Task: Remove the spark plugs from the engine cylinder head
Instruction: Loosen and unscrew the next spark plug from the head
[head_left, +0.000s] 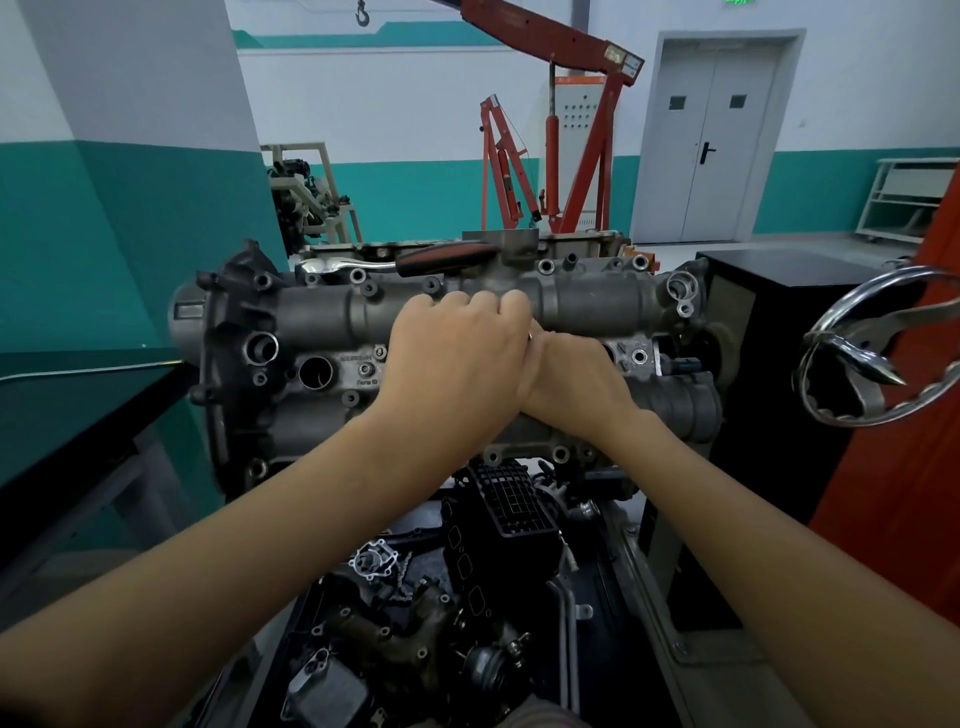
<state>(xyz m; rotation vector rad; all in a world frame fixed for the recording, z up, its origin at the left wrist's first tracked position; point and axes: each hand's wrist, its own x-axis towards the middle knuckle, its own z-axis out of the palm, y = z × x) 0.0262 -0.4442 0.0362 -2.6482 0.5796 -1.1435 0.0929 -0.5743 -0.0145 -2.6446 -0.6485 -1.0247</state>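
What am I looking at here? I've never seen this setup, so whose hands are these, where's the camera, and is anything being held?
There is one picture, taken from a camera worn on a person's head and looking forward and down. No robot is involved: the two bare arms belong to that person. The big grey metal block is the engine cylinder head on a stand. The left hand and right hand are pressed together over its middle, fingers curled; what they grip is hidden beneath them. An open round hole shows to the left of the hands. A ratchet wrench with a red and black handle lies on the far edge of the head. Below is a tray of loose engine parts. A red engine crane stands behind.
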